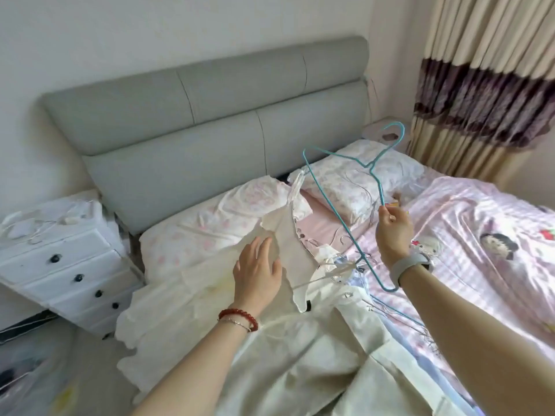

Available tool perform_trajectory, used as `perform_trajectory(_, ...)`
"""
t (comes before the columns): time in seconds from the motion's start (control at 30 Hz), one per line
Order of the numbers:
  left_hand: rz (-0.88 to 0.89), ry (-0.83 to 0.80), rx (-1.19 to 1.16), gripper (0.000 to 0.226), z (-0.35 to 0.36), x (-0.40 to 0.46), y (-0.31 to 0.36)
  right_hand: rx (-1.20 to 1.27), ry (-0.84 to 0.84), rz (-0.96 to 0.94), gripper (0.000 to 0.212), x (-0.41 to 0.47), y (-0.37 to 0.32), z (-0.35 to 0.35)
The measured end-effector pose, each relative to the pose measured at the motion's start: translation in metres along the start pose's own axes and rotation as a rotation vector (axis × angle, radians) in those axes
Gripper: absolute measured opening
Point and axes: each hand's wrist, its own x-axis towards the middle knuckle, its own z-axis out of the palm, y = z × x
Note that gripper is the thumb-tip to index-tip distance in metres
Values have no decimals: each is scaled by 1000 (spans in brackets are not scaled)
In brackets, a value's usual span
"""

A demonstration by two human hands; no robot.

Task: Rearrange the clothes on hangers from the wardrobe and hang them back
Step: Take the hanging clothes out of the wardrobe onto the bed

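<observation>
Cream clothes (300, 355) lie heaped nearest the viewer, spread across the near part of the bed (468, 250), with thin wire hangers (399, 313) tangled among them just under the right forearm. Farther in, the left hand (256, 273) rests with straight, relaxed fingers on a white garment (288, 244), one strap of which is caught on the far corner of the blue hanger (357, 202). The right hand (392, 228) pinches that hanger on its sloping arm, just below the neck, and holds it tilted above the bedding, hook toward the curtain (486, 85), low corner beside the right wrist. Two pillows (210, 223) lie against the grey headboard (210, 121) behind the garment. A white chest of drawers (60, 265) stands close at the bed's left edge. To the right the pink striped cover lies mostly flat and bare.
</observation>
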Motion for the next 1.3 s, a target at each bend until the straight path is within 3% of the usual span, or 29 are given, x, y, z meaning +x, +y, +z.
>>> perform_trajectory(0.2, -174, -418, 88, 53, 137, 11, -44, -327, -152, 174, 42, 48, 144, 26)
perform_trajectory(0.3, -233, -569, 143, 54, 183, 11, -67, -518, -206, 187, 37, 62, 208, 34)
perform_trajectory(0.47, -263, -719, 204, 52, 230, 12, -98, -673, -316, 243, 30, 86, 280, 35)
perform_trajectory(0.6, -256, -784, 212, 53, 244, 15, -109, -766, -484, 320, 47, 90, 303, 35)
perform_trajectory(0.67, -275, -781, 198, 53, 241, 18, -106, -779, -551, 317, 54, 85, 299, 39)
perform_trajectory(0.77, -265, -711, 218, 51, 224, 20, -95, -805, -565, 151, 54, 74, 287, 45)
perform_trajectory(1.03, -168, -350, 394, 49, 130, -1, -81, -743, -631, -237, 48, -11, 196, 63)
perform_trajectory(1.2, -231, -167, 348, 47, 68, -82, -74, -658, -753, -414, 43, -110, 138, 49)
perform_trajectory(1.3, -305, -117, 294, 45, 39, -166, -78, -649, -897, -486, 57, -191, 117, 29)
